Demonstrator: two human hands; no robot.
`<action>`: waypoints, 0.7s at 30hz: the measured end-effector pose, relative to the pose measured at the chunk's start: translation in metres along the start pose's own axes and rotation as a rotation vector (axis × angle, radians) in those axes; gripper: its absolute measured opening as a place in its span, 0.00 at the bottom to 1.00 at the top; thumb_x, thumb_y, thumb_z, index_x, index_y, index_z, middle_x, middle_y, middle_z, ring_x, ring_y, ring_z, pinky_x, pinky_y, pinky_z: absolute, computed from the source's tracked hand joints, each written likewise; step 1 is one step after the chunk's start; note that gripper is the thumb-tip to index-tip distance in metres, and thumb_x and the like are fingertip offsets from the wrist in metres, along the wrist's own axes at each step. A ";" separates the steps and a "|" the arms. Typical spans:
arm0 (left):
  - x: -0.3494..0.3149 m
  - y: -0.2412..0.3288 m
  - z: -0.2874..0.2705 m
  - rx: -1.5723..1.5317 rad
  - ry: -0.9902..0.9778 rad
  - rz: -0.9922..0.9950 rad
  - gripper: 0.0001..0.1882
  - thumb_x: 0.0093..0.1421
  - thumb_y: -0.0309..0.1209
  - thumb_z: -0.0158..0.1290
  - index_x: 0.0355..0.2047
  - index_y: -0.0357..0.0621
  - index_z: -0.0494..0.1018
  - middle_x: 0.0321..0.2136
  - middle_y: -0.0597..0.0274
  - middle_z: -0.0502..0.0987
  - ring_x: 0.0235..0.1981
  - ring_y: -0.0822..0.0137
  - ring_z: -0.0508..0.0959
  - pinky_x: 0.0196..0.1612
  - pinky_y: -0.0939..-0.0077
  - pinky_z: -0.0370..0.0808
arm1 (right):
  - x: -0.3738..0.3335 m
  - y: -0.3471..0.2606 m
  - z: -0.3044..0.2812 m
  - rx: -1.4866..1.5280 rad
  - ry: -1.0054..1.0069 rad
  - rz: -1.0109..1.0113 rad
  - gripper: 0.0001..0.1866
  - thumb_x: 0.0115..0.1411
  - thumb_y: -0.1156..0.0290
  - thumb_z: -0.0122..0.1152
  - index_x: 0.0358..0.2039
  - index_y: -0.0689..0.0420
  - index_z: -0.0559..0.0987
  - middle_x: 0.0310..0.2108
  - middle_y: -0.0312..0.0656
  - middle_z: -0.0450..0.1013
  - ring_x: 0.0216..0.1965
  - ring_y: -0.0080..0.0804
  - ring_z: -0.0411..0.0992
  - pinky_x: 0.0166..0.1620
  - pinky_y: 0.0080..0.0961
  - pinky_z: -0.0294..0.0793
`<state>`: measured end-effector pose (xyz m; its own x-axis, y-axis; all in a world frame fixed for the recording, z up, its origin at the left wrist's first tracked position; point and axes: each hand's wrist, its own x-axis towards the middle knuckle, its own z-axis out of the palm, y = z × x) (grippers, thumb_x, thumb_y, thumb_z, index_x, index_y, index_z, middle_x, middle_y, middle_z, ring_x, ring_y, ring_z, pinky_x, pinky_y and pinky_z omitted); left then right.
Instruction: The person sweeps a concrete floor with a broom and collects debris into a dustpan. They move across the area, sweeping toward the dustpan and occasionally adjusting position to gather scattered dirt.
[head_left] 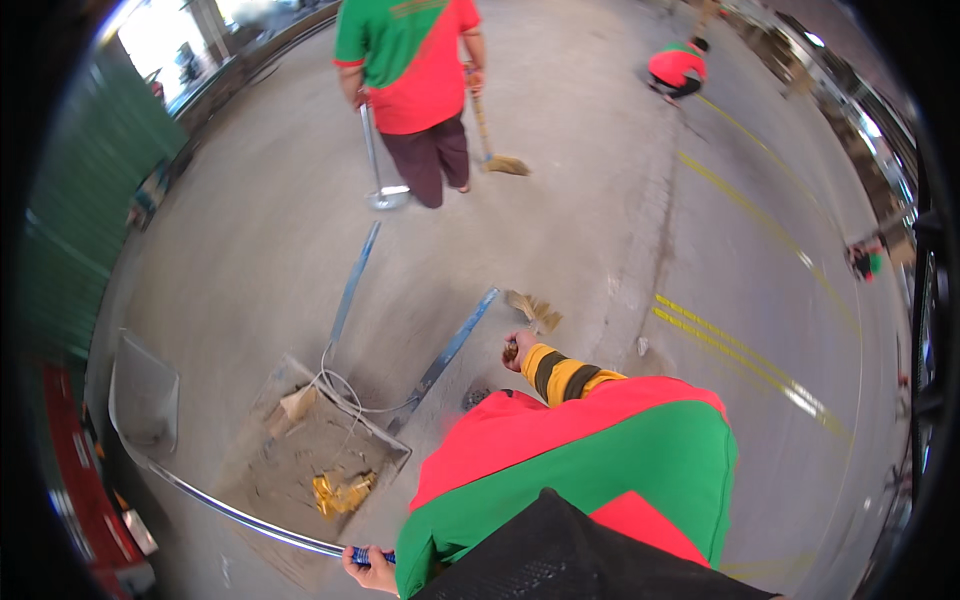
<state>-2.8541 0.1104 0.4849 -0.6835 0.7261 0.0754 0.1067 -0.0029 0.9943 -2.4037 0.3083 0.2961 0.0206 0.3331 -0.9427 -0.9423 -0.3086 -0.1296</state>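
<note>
My left hand (370,570) is closed round the blue grip of a metal pole (250,522) at the lower edge. The pole runs up and left to a pale dustpan (145,395) near the floor. My right hand (518,350), at the end of a yellow and dark striped sleeve, is closed on the handle of a straw broom. Just beyond that hand show the broom's bristles (537,310). Between my hands lies a wide, dusty tray (395,450) with two blue bars. A crumpled golden wrapper (342,492) and a brown scrap (297,402) rest in it.
Ahead, a person (415,70) carries a straw broom (505,165) and a long-handled dustpan (388,198). Another person (680,68) crouches at the far right. A white cord (345,385) loops across the blue bars. Yellow lines (750,365) mark the floor at right; green sheeting (100,190) stands left.
</note>
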 end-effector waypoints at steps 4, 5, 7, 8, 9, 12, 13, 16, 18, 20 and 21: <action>0.038 0.013 0.046 -0.163 -0.271 -0.026 0.10 0.47 0.17 0.44 0.32 0.38 0.67 0.23 0.59 0.67 0.14 0.73 0.67 0.16 0.84 0.66 | -0.070 -0.004 -0.002 0.528 -0.305 -0.014 0.08 0.47 0.73 0.53 0.27 0.57 0.63 0.22 0.39 0.62 0.22 0.33 0.63 0.29 0.28 0.69; 0.050 0.019 0.061 -0.258 -0.359 -0.052 0.09 0.48 0.17 0.43 0.31 0.39 0.67 0.23 0.58 0.67 0.14 0.73 0.67 0.16 0.84 0.66 | -0.086 0.001 -0.005 0.601 -0.385 0.018 0.07 0.49 0.75 0.51 0.27 0.58 0.63 0.22 0.40 0.63 0.22 0.32 0.64 0.29 0.27 0.70; 0.060 0.035 0.100 -0.452 -0.527 -0.099 0.07 0.50 0.17 0.42 0.28 0.40 0.67 0.24 0.58 0.67 0.14 0.73 0.67 0.16 0.84 0.66 | -0.116 0.012 -0.017 0.637 -0.512 -0.004 0.08 0.49 0.76 0.51 0.28 0.59 0.63 0.22 0.40 0.63 0.23 0.32 0.65 0.30 0.26 0.70; 0.060 0.042 0.120 -0.490 -0.581 -0.163 0.07 0.50 0.18 0.42 0.28 0.40 0.67 0.24 0.58 0.67 0.14 0.73 0.67 0.16 0.84 0.66 | -0.130 0.015 -0.024 0.649 -0.576 -0.014 0.08 0.49 0.76 0.51 0.29 0.59 0.63 0.22 0.40 0.64 0.23 0.31 0.65 0.30 0.26 0.71; 0.057 0.047 0.141 -0.524 -0.630 -0.228 0.06 0.50 0.18 0.42 0.27 0.41 0.67 0.23 0.58 0.68 0.14 0.73 0.67 0.16 0.84 0.66 | -0.143 0.019 -0.031 0.688 -0.581 0.011 0.08 0.49 0.77 0.51 0.29 0.60 0.63 0.23 0.41 0.64 0.24 0.31 0.66 0.30 0.26 0.71; 0.041 0.059 0.199 -0.570 -0.793 -0.407 0.06 0.49 0.18 0.43 0.26 0.43 0.67 0.21 0.58 0.69 0.13 0.72 0.68 0.16 0.84 0.67 | -0.176 0.026 -0.045 0.758 -0.612 0.062 0.08 0.48 0.77 0.52 0.29 0.61 0.64 0.24 0.41 0.64 0.28 0.32 0.67 0.31 0.25 0.72; 0.032 0.062 0.216 -0.513 -0.817 -0.482 0.06 0.49 0.18 0.43 0.25 0.43 0.67 0.21 0.58 0.70 0.13 0.72 0.68 0.15 0.84 0.67 | -0.185 0.025 -0.048 0.753 -0.623 0.069 0.08 0.48 0.77 0.53 0.28 0.61 0.64 0.25 0.42 0.65 0.29 0.32 0.67 0.32 0.25 0.72; -0.006 0.066 0.269 -0.483 -0.939 -0.699 0.05 0.48 0.19 0.45 0.25 0.42 0.67 0.20 0.58 0.70 0.13 0.71 0.68 0.14 0.80 0.67 | -0.206 0.010 -0.050 0.732 -0.648 0.107 0.08 0.48 0.75 0.55 0.28 0.62 0.66 0.32 0.45 0.65 0.36 0.37 0.68 0.34 0.27 0.72; -0.035 0.064 0.303 -0.435 -1.047 -0.786 0.05 0.48 0.20 0.46 0.25 0.42 0.67 0.19 0.57 0.70 0.12 0.70 0.68 0.14 0.78 0.67 | -0.213 -0.006 -0.050 0.713 -0.618 0.079 0.10 0.47 0.74 0.56 0.29 0.62 0.66 0.35 0.47 0.65 0.37 0.39 0.67 0.36 0.30 0.71; -0.065 0.058 0.336 -0.326 -1.207 -0.877 0.07 0.48 0.20 0.45 0.29 0.44 0.66 0.21 0.57 0.69 0.15 0.71 0.68 0.15 0.80 0.69 | -0.216 -0.024 -0.054 0.617 -0.627 0.092 0.12 0.45 0.71 0.58 0.29 0.60 0.67 0.38 0.48 0.64 0.43 0.41 0.64 0.42 0.33 0.68; -0.079 0.055 0.353 -0.271 -1.268 -0.925 0.07 0.48 0.20 0.45 0.29 0.44 0.65 0.20 0.56 0.69 0.15 0.70 0.68 0.15 0.79 0.68 | -0.216 -0.035 -0.057 0.599 -0.605 0.131 0.13 0.44 0.70 0.59 0.29 0.59 0.68 0.40 0.48 0.63 0.45 0.42 0.63 0.45 0.35 0.67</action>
<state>-2.5394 0.2951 0.5065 0.5950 0.6240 -0.5065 -0.2068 0.7279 0.6537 -2.3564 0.1962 0.4869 -0.1216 0.7975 -0.5909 -0.9457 0.0876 0.3129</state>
